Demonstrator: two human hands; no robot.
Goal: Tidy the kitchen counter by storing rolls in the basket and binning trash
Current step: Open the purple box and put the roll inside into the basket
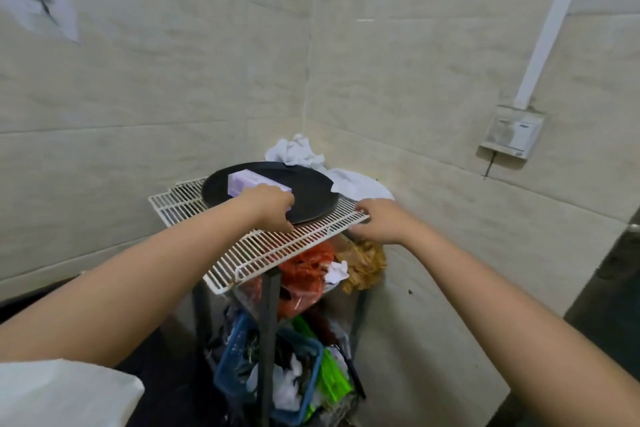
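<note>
A pale purple box (247, 180) lies on a round black pan (304, 189), which sits on a white wire rack (277, 246) on top of a metal stand in the room's corner. My left hand (268, 208) is closed around the near end of the purple box, thumb down on the rack. My right hand (379, 222) grips the rack's right edge, fingers curled over the wires. Below the rack a blue basket (228, 360) holds crumpled white and dark things. No roll is clearly seen.
Orange and red plastic bags (304, 274) with a crumpled white paper (337, 270) hang under the rack. White cloths (301, 151) lie behind the pan. Green plastic pieces (332, 381) stick out beside the basket. A wall socket (512, 132) is at right. Tiled walls close both sides.
</note>
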